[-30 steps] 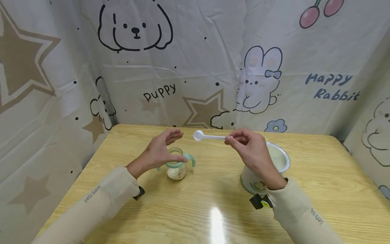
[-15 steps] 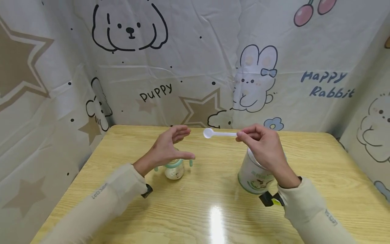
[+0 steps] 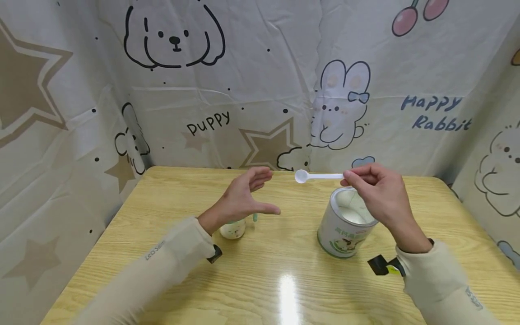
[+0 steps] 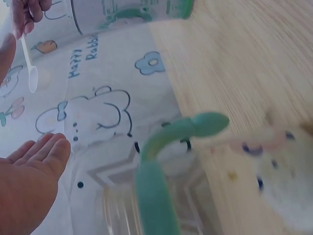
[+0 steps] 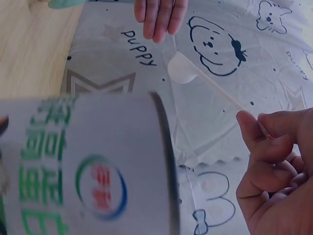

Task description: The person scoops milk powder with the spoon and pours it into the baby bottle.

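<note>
A white measuring scoop (image 3: 321,176) is pinched by its handle end in my right hand (image 3: 382,194). It hovers above and left of an open milk powder can (image 3: 343,230), which stands upright with pale powder inside. My left hand (image 3: 245,194) hangs in the air with fingers straight and thumb spread apart, holding nothing. Below and behind it stands a small baby bottle (image 3: 233,230), partly hidden by that hand. The left wrist view shows the bottle's green handle (image 4: 159,191) up close. In the right wrist view the scoop's bowl (image 5: 181,68) points toward the left hand's fingers.
The wooden table (image 3: 276,262) carries the bottle on the left and the can on the right. A printed cloth (image 3: 252,81) hangs behind the table's far edge and along both sides.
Both hands have moved right, the right one carrying the scoop from left of the can to over its right side. The can's mouth has come into view; the bottle is more covered.
</note>
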### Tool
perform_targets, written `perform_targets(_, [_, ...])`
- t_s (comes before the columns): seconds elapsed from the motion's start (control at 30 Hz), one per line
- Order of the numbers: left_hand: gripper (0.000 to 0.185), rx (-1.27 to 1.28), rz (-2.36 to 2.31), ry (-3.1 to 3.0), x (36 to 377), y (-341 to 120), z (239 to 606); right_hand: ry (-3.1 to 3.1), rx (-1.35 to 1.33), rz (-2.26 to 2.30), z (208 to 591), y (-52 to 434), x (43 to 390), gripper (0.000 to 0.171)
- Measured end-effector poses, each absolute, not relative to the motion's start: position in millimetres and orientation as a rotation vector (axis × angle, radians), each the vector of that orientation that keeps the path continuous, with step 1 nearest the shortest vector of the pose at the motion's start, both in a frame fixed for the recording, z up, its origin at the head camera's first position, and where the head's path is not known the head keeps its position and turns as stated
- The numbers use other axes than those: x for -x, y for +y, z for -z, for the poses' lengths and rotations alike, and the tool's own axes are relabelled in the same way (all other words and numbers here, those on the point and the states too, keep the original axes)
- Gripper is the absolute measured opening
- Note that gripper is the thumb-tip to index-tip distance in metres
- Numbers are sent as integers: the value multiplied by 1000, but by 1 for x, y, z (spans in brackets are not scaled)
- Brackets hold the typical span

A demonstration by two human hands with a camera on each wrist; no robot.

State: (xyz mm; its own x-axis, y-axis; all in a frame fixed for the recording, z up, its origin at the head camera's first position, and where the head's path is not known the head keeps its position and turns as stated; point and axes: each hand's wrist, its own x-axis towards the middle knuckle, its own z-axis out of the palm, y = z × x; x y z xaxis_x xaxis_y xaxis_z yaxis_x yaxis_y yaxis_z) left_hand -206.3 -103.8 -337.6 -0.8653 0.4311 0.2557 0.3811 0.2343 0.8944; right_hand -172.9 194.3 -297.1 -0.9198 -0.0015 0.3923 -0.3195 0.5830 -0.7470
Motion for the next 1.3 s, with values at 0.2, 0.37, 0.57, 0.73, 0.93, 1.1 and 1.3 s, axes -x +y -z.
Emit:
perform_targets(0.2, [90, -815, -1755, 2387, 207, -84, 339, -2475, -191, -1226, 293, 209, 170, 29])
perform_targets(0.37, [89, -847, -1718, 2374, 207, -68, 343, -2467, -121, -1212, 293, 223, 167, 29])
perform_targets(0.57, [92, -852, -1681, 2352, 207, -51, 353, -2458, -41, -1206, 291, 239, 165, 26])
perform_targets(0.73, [92, -857, -1660, 2339, 207, -36, 357, -2430, -51, -1207, 294, 247, 165, 21])
perform_targets(0.93, [95, -892, -1646, 2332, 206, -18, 359, -2445, -62, -1204, 300, 262, 161, 24])
perform_targets(1.1, [99, -922, -1605, 2356, 204, -8, 363, -2491, -26, -1177, 305, 273, 159, 31])
perform_targets(1.3, [99, -929, -1564, 2394, 205, 3, 369, -2529, -65, -1107, 311, 277, 158, 35])
